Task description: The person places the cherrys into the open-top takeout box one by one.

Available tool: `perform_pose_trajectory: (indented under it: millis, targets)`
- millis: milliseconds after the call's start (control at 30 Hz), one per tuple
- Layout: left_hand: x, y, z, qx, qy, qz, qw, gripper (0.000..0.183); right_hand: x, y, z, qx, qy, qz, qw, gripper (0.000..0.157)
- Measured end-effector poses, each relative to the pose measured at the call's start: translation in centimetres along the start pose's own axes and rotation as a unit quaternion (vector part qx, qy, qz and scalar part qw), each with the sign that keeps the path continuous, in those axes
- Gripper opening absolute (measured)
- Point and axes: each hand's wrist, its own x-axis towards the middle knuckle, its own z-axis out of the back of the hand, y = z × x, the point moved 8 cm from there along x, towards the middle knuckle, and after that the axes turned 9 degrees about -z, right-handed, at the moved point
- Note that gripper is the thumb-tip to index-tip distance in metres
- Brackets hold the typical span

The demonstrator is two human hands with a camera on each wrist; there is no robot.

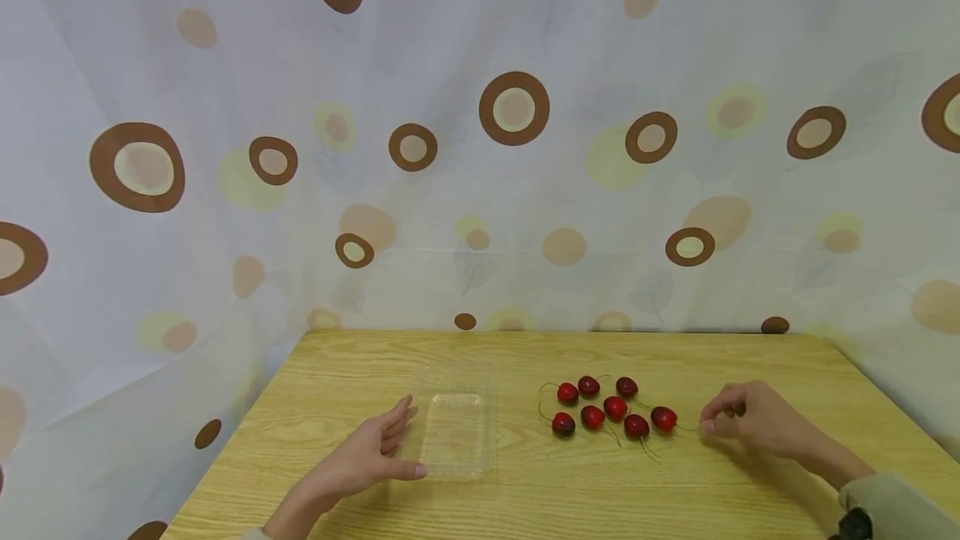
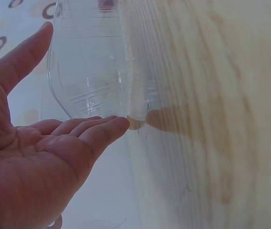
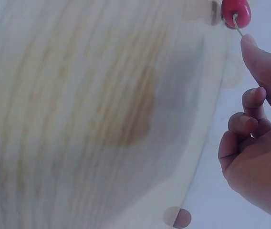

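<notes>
A clear plastic container (image 1: 487, 440) stands on the left part of the wooden table. My left hand (image 1: 371, 452) is at its left side, thumb spread from the fairly straight fingers; in the left wrist view the fingertips (image 2: 119, 125) reach the wall of the clear container (image 2: 92, 52). With thumb and forefinger, my right hand (image 1: 765, 422) pinches the stem end of a red cherry (image 1: 663, 418), and its other fingers are curled. In the right wrist view this cherry (image 3: 238, 12) hangs past the thumb tip by its thin stem. Whether it touches the table cannot be told.
Several more dark red cherries with stems lie grouped right of the container, among them one cherry (image 1: 563, 424) nearest to it. The wood-grain table (image 1: 360, 365) ends at a curtain (image 1: 450, 273) with brown and beige circles behind and at the sides.
</notes>
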Motion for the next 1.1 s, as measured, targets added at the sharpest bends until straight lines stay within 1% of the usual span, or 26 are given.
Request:
perform_pose_trajectory:
  millis: [67,133,300,467,533,633,867,1100]
  targets:
    - [0.0,0.1,0.1,0.0,-0.001,0.001,1.0,0.103,0.2,0.6,0.1,-0.003,-0.006,0.012,1.0,0.006]
    - [-0.1,0.1,0.1,-0.001,-0.002,0.0,1.0,0.103,0.4,1.1,0.2,-0.007,-0.007,0.015,1.0,0.006]
    - [-0.2,0.2,0.2,-0.004,-0.004,-0.005,1.0,0.103,1.1,2.5,0.1,-0.014,-0.006,0.001,1.0,0.006]
    - [-0.1,0.2,0.2,-0.002,-0.008,-0.003,1.0,0.103,2.0,4.2,-0.1,-0.005,-0.002,-0.008,1.0,0.008]
    - [-0.1,0.2,0.2,-0.002,-0.009,-0.002,1.0,0.103,2.4,4.8,-0.2,-0.002,-0.001,-0.019,1.0,0.009]
    - [0.0,0.4,0.2,-0.002,-0.009,0.0,1.0,0.103,3.1,5.7,-0.6,0.005,0.001,-0.028,1.0,0.01]
    - [0.0,0.4,0.2,-0.006,-0.008,0.001,0.9999,0.103,5.0,8.1,-1.8,0.017,0.0,-0.006,1.0,0.008]
    - [0.0,0.1,0.1,-0.013,-0.007,-0.01,0.9998,0.103,6.9,10.3,-3.4,0.032,-0.002,-0.005,0.999,0.007]
